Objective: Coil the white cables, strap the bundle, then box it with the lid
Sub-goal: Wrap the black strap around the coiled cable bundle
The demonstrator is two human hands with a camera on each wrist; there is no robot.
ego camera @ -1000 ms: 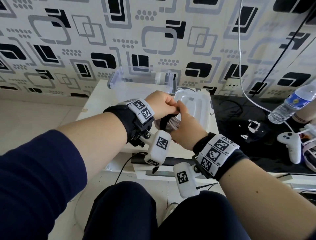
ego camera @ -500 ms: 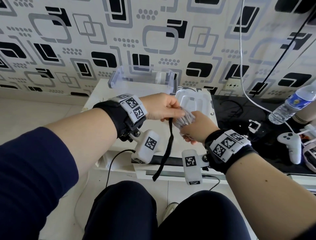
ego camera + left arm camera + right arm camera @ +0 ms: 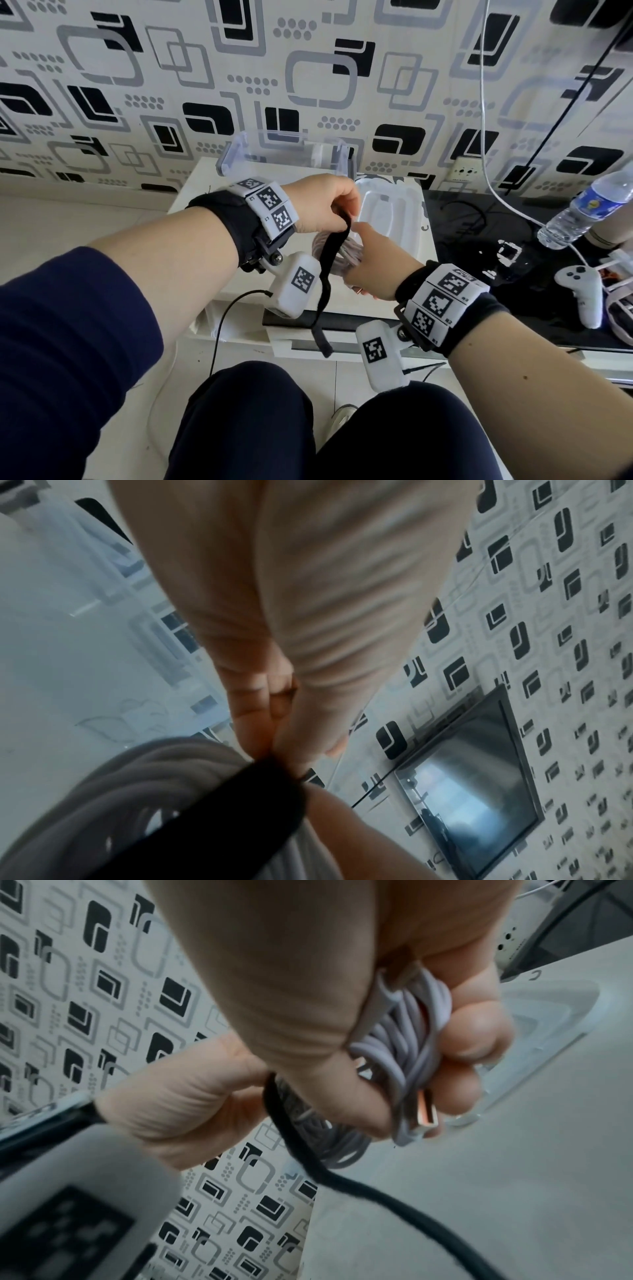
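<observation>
Strapping step in hand: coil held, strap not yet wound.

Left hand (image 3: 322, 205) pinches the upper end of the black strap (image 3: 330, 260), fingers clamped on it; the rest hangs loose below. Right hand (image 3: 373, 263) grips the coiled white cables (image 3: 337, 255) in the air above the near table (image 3: 202, 192) edge, fingers curled tight round the bundle, a metal plug end protruding. Judged next: wrap the strap round the coil and fasten it without loosening the loops. The clear box (image 3: 287, 154) stands at the far side, contents not discernible; the lid (image 3: 387, 212) lies right of it, off the box.
</observation>
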